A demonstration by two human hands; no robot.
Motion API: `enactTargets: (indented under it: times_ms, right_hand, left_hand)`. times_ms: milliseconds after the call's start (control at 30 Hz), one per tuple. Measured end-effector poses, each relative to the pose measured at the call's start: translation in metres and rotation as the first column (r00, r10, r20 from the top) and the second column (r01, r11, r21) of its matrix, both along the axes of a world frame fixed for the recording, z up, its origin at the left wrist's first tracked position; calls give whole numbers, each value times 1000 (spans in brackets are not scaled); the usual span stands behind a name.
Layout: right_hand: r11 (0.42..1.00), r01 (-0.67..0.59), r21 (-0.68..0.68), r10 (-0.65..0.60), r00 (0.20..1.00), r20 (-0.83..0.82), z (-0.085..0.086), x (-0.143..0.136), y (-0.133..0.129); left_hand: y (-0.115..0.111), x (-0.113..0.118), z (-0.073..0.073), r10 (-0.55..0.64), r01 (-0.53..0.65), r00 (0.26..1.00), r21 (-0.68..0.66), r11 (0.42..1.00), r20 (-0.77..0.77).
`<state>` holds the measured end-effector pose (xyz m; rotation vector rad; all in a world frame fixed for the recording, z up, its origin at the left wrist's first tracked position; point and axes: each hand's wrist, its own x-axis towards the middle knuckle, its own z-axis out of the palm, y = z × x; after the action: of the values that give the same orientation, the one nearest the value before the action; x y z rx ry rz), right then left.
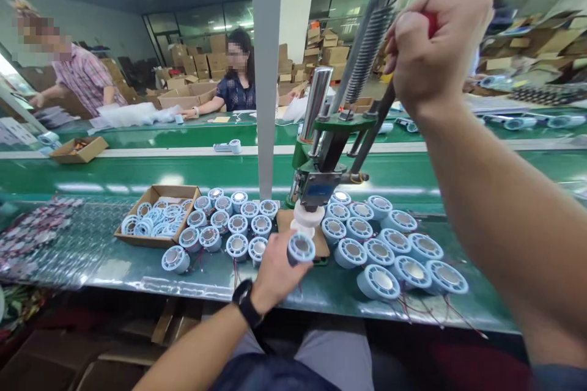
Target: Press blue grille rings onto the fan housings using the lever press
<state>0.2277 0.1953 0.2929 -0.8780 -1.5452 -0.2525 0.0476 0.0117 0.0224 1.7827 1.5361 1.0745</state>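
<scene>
Grip of the left hand [277, 270] pinches a light-blue round part [301, 248] between thumb and fingers, its slotted, metal-centred face up, just in front of the white head [308, 217] of a lever press [323, 186], though whether part and head touch cannot be told. High above the worktop [123, 270], the right hand [438, 52] has its grip wrapped around the red knob [431, 23] of the press's lever [384, 111]. Similar parts with thin wires stand in a left group [237, 224] and a right group [378, 252], beside a carton [142, 240] of light-blue rings [167, 219].
</scene>
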Motion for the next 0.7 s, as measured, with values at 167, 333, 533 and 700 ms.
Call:
enactTargets:
  times_ms: [167,333,533,700]
  right_hand:
    - [993,58,-105,-44,991,129,2,7,-13]
    - [997,48,-57,-40,991,124,-33,10,-65]
    - [914,-306,-267,290,952,-98,-235,-31,-170]
    - [814,-199,-546,338,926,167,-324,-73,-201]
  left_hand:
    - [-57,-22,-36,-38,66,952,84,994,-303]
    - [-62,-42,-42,130,5,870,271,963,-475]
    - [-35,-93,-36,266,-74,829,374,925,-492]
    - [-37,-98,-49,225,-45,834,345,938,-503]
